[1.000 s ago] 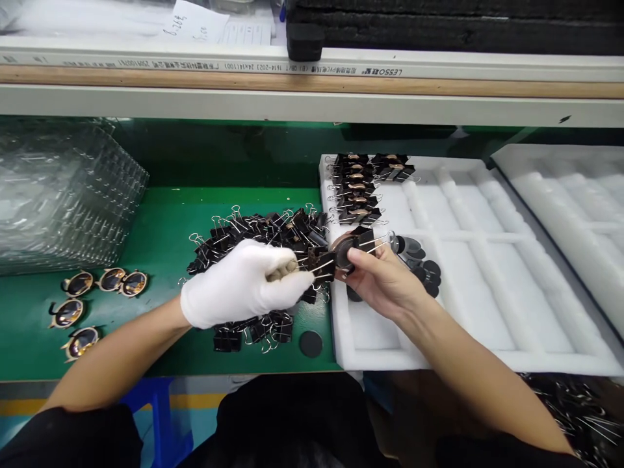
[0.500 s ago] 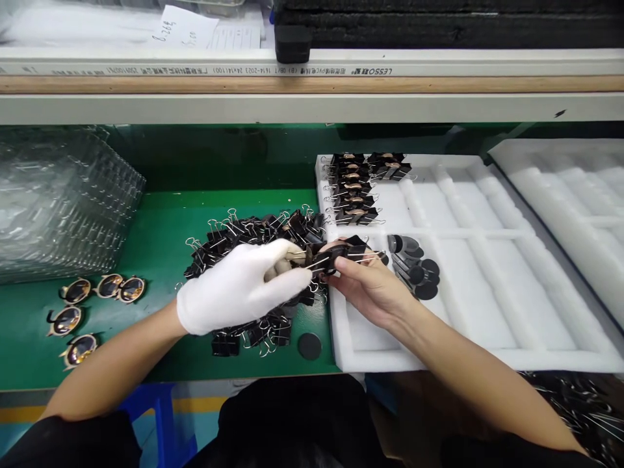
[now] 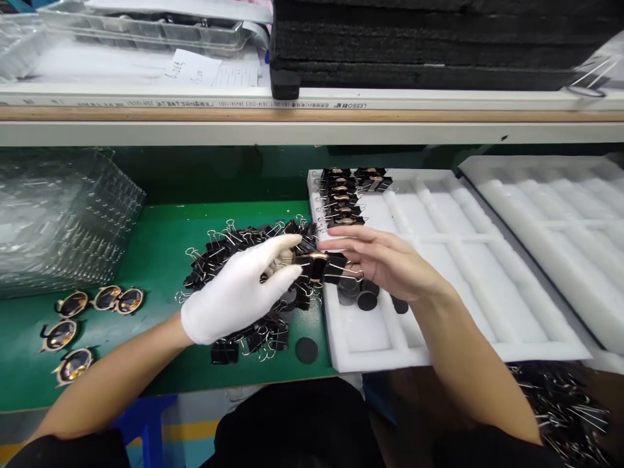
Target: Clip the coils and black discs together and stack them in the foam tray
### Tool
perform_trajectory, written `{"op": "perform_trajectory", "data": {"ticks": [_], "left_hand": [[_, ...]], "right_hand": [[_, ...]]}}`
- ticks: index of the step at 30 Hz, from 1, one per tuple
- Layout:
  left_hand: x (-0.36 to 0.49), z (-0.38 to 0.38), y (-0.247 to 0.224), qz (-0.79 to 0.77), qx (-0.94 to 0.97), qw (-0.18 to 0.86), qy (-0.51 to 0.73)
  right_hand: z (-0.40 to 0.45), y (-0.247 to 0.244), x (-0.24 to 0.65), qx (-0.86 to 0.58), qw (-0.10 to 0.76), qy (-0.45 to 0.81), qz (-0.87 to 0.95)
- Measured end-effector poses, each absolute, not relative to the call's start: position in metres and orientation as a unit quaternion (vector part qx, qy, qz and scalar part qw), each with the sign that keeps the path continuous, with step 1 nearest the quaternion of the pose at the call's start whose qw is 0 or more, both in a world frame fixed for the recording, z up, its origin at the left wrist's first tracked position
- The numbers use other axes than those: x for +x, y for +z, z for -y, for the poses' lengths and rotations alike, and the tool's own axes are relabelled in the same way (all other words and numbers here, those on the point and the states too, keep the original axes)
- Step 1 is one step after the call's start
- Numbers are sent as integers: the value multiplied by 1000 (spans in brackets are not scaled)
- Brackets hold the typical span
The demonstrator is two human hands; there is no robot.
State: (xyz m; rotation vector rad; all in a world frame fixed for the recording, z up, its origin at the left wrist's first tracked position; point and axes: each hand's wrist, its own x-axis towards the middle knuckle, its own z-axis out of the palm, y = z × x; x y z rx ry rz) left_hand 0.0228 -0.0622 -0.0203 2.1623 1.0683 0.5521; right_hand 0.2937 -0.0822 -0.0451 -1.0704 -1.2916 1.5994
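My left hand (image 3: 244,289), in a white glove, grips a black binder clip assembly (image 3: 319,266). Two black clips with wire handles flank a gold-rimmed dark piece in it, partly hidden by the fingers. My bare right hand (image 3: 385,257) is just right of the assembly, its fingers stretched out and apart. Its thumb is hidden, and I cannot tell whether a fingertip touches the wire handles. Beneath the left hand lies a heap of black binder clips (image 3: 224,247). Black round discs (image 3: 367,299) sit under the right hand on a white foam tray (image 3: 429,356).
Clipped gold-rimmed pieces (image 3: 344,198) line the tray's back left compartments. A second foam tray (image 3: 550,214) adjoins on the right. Round sunglasses parts (image 3: 73,364) and stacked clear plastic trays (image 3: 53,227) are at left. A loose disc (image 3: 307,350) lies near the front edge. A shelf (image 3: 244,134) crosses above.
My right hand has let go of the clipped piece and spread its fingers. The left hand still holds the piece, now turned more level. The camera view has shifted slightly.
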Motion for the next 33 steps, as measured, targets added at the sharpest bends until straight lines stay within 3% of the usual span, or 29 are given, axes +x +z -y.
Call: {"op": "perform_trajectory", "data": {"ticks": [7,11,13,16,24,33], "left_hand": [[19,65,-20,-386,866,283,145],[14,65,-16,-383,887,232,110],[13,65,-15,-355,904,221,87],[15,65,-14,-316,923,210,67],[13,61,-19,-303,932,192,49],[11,58,-19,-295,935,192,42]], "right_hand": [[89,-31,285,-474,349,482,649],[49,-25,350,-515,356,359,693],[19,-28,391,-596,377,243,666],[-23,-43,438,-659,384,170,624],[-66,-93,461,-679,363,151,620],[-66,-114,450,-672,350,129,640]]}}
